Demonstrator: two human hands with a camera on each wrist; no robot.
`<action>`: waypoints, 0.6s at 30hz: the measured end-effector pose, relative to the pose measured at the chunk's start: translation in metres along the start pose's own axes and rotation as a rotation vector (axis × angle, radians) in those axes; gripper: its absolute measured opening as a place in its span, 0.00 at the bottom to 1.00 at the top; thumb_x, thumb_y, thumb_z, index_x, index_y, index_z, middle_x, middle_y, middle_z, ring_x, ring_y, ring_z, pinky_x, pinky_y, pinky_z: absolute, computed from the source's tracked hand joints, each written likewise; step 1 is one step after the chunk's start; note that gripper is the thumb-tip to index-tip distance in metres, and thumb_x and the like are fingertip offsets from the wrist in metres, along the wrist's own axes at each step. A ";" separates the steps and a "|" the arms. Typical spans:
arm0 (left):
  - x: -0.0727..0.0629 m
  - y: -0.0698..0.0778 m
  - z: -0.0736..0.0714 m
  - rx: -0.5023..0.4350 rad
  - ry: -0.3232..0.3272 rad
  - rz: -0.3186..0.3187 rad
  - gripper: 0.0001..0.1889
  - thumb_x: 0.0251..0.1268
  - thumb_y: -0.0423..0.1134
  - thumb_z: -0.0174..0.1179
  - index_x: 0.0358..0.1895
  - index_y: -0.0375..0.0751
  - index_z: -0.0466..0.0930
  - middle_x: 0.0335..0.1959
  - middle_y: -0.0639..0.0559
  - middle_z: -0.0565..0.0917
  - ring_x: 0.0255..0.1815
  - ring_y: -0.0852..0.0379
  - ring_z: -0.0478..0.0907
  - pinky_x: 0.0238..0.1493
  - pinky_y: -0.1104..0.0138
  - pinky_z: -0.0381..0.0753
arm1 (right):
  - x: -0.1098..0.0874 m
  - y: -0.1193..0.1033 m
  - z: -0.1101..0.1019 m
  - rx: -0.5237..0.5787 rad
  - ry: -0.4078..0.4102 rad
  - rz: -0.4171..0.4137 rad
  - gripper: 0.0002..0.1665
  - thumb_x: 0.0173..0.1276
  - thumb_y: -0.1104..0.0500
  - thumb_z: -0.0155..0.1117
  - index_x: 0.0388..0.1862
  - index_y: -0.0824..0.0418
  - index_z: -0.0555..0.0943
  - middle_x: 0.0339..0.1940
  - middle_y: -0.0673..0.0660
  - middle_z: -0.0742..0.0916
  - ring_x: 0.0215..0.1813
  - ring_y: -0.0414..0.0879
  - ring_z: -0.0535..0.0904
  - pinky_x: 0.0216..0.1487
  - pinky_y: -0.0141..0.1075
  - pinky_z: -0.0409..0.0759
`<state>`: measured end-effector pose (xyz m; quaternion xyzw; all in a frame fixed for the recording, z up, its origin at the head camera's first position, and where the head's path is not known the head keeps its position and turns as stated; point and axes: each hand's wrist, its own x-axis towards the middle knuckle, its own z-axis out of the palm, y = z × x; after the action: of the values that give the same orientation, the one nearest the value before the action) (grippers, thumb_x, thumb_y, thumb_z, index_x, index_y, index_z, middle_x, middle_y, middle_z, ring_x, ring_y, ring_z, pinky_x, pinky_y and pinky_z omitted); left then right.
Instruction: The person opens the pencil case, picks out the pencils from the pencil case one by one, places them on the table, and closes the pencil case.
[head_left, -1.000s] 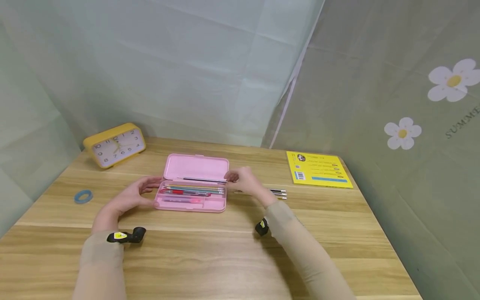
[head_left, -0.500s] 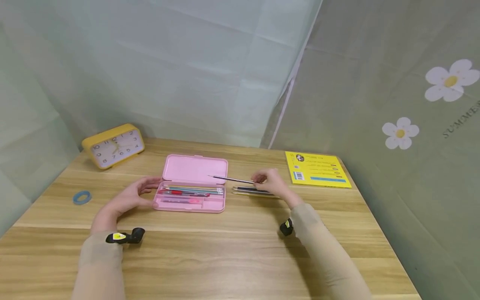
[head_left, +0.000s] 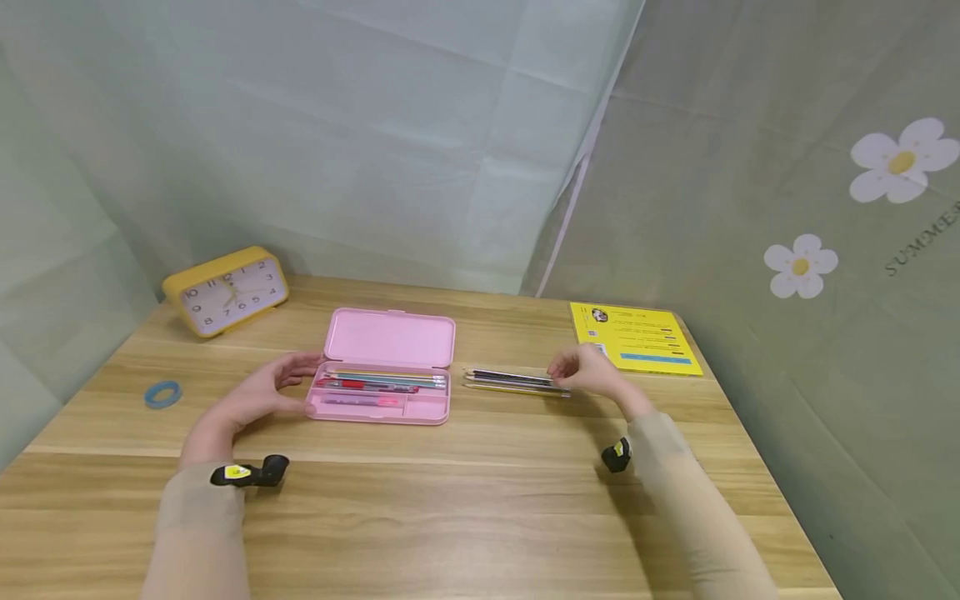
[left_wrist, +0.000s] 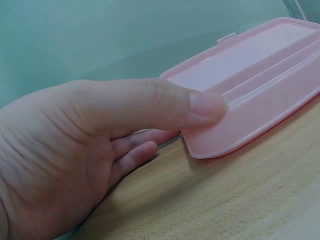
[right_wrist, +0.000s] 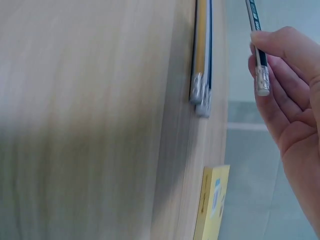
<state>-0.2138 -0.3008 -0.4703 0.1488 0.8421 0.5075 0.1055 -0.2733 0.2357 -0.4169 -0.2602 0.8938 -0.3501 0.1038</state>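
A pink pencil case (head_left: 390,333) lies with its lid laid back. In it are pencils (head_left: 382,377), a red pen (head_left: 363,386) and a pink-tipped pen (head_left: 363,402). My left hand (head_left: 258,396) is at its left end. In the left wrist view the thumb (left_wrist: 205,105) lies straight against the case's corner, other fingers loosely bent beside it. My right hand (head_left: 588,368) pinches a dark pencil (right_wrist: 261,75) near its eraser end, between thumb and fingers. That pencil is held over the other pencils (head_left: 517,386), which lie side by side to the case's right.
A yellow alarm clock (head_left: 228,292) stands at the back left, and a blue tape ring (head_left: 162,394) lies left of my left hand. Behind my right hand is a yellow book (head_left: 645,337). Curtains (head_left: 375,167) hang at the table's back and right.
My right hand has carried the dark pencil from over the case's right end rightwards to the pencils on the table. My left hand has stayed at the case.
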 end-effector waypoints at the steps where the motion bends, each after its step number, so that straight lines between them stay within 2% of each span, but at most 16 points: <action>1: 0.000 0.000 0.000 0.003 0.001 -0.001 0.47 0.52 0.41 0.74 0.74 0.37 0.57 0.70 0.36 0.67 0.69 0.39 0.63 0.57 0.78 0.65 | -0.002 0.002 -0.001 0.000 -0.014 0.001 0.07 0.56 0.70 0.69 0.35 0.68 0.85 0.30 0.57 0.89 0.32 0.39 0.81 0.36 0.29 0.82; 6: 0.000 0.000 0.000 0.000 0.005 0.000 0.47 0.52 0.40 0.74 0.73 0.36 0.57 0.70 0.36 0.67 0.69 0.39 0.63 0.57 0.79 0.65 | -0.007 0.008 -0.001 0.016 -0.072 0.012 0.07 0.55 0.70 0.70 0.34 0.68 0.85 0.30 0.58 0.89 0.32 0.39 0.81 0.36 0.29 0.82; 18: 0.000 0.001 0.000 -0.012 0.004 0.009 0.47 0.52 0.40 0.74 0.73 0.35 0.57 0.71 0.35 0.66 0.69 0.39 0.63 0.55 0.82 0.65 | -0.005 0.007 0.005 -0.009 -0.124 0.037 0.07 0.54 0.68 0.71 0.33 0.66 0.86 0.30 0.55 0.89 0.33 0.38 0.82 0.39 0.30 0.82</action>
<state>-0.2134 -0.3001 -0.4700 0.1511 0.8385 0.5134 0.1024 -0.2703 0.2399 -0.4249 -0.2652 0.8920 -0.3272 0.1642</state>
